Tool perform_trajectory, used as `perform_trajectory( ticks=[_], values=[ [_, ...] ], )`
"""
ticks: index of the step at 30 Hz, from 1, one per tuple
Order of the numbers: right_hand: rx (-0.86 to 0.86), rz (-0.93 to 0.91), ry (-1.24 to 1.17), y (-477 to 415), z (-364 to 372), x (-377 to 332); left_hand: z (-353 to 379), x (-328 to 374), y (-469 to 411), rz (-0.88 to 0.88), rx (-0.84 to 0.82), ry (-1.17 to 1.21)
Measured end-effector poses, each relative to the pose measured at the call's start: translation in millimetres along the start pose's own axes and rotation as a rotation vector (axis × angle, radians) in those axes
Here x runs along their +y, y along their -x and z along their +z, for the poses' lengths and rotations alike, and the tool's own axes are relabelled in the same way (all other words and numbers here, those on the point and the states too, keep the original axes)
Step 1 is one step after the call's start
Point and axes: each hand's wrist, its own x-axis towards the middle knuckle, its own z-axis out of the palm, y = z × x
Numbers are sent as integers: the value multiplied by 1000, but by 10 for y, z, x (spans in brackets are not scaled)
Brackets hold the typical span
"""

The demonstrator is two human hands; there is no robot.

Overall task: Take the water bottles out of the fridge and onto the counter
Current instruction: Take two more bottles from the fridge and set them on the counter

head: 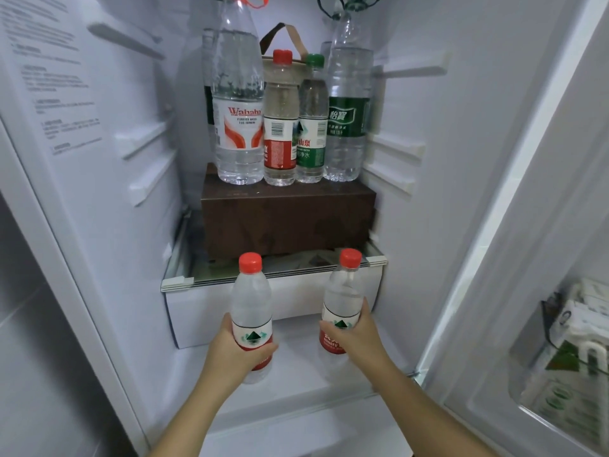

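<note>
Two small red-capped water bottles are held in front of the open fridge (115, 192), one in each hand. The left bottle (251, 301) is gripped by the left hand (230, 352) low on its red-and-white label, fingers and thumb wrapped closely round it, and it is kept nearly upright. The right bottle (342, 291) is gripped in the same way by the right hand (359, 338), its cap leaning a little to the right. Both are low in the compartment, in front of a white drawer (204, 308) – whether their bases rest on the fridge floor or are lifted off it cannot be told.

Four more bottles are lined up side by side on a brown box (286, 216): a large Wahaha bottle (237, 110), a small red-labelled bottle (280, 133), a small green-capped bottle (312, 127) and a large green-labelled bottle (349, 110). The box is set on a glass shelf (184, 280) above the drawer. Behind the row a bag handle (290, 31) is seen. On the open door at the right, a clear door bin (534, 390) is filled with cartons – blurred.
</note>
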Motion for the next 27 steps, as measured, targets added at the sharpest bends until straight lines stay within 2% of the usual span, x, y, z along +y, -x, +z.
perform_trajectory(
  ticks=[6, 16, 22, 27],
  values=[
    [-33, 1, -21, 14, -26, -92, -5, 83, 2, 23, -9, 109],
    [-49, -29, -7, 136, -54, -66, -36, 103, 194, 173, -78, 171],
    [-21, 48, 39, 83, -45, 11, -34, -20, 138, 59, -63, 126],
    [-20, 59, 34, 81, -34, -42, -27, -11, 37, 73, -61, 109]
  ],
)
